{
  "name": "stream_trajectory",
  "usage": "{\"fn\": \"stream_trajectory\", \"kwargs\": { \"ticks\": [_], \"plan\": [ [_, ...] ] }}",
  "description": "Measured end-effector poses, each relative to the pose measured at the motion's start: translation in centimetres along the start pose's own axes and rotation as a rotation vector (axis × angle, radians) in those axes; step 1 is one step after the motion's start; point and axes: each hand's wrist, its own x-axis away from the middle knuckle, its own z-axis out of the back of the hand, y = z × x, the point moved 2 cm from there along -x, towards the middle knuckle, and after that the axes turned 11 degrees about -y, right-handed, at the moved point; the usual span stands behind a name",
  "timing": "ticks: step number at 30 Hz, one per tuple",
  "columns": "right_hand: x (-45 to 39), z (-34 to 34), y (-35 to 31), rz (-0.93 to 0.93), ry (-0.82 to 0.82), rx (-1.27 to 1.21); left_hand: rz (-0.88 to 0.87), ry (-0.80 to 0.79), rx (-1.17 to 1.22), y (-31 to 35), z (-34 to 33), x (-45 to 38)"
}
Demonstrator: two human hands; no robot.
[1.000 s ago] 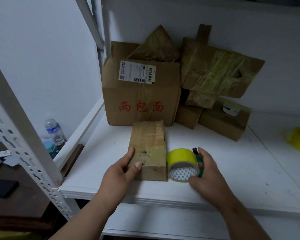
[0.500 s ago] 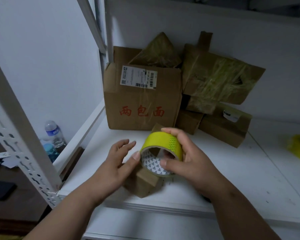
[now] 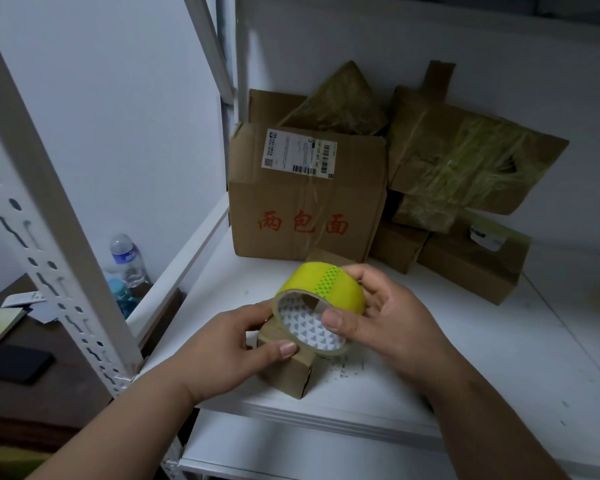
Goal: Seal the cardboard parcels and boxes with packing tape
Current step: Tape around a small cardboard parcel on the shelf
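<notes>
While right hand (image 3: 392, 327) grips tape roll (image 3: 321, 299), left hand (image 3: 229, 344) pinches small parcel (image 3: 286, 370)

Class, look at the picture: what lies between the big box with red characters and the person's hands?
In the head view, the yellow tape roll and the small parcel's far end; otherwise bare white shelf.

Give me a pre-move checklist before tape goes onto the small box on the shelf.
1. Tape roll in the right hand: ok, thumb through the core.
2. Small box steadied by the left hand: ok, thumb on its top.
3. Free tape end found: cannot tell.
4. Box fully on the shelf: ok, though near the front edge.
5. Box flaps closed: cannot tell, the roll hides them.
</notes>
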Motion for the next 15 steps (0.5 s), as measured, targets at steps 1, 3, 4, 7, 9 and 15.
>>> {"fn": "stream_trajectory", "kwargs": {
  "ticks": [1, 3, 4, 7, 9, 15],
  "plan": [
    [0.5, 0.4, -0.3, 0.003, 0.008, 0.016, -0.001, -0.008, 0.005, 0.0, 0.0, 0.0],
    [1.8, 1.9, -0.3, -0.009, 0.020, 0.062, 0.016, 0.012, 0.009, -0.4, 0.1, 0.1],
    [2.4, 2.7, 0.1, -0.032, 0.013, 0.071, 0.027, 0.032, 0.011, -0.6, 0.2, 0.2],
    [3.6, 4.1, 2.6, -0.110, -0.024, -0.024, 0.043, 0.045, 0.027, -0.8, 0.2, 0.2],
    [3.8, 4.0, 4.2, -0.142, -0.010, -0.052, 0.046, 0.030, 0.059, -0.7, -0.1, 0.0],
    [3.2, 4.0, 4.3, -0.175, -0.036, 0.024, 0.104, 0.024, 0.228, -0.4, 0.0, 0.0]
  ]
}}
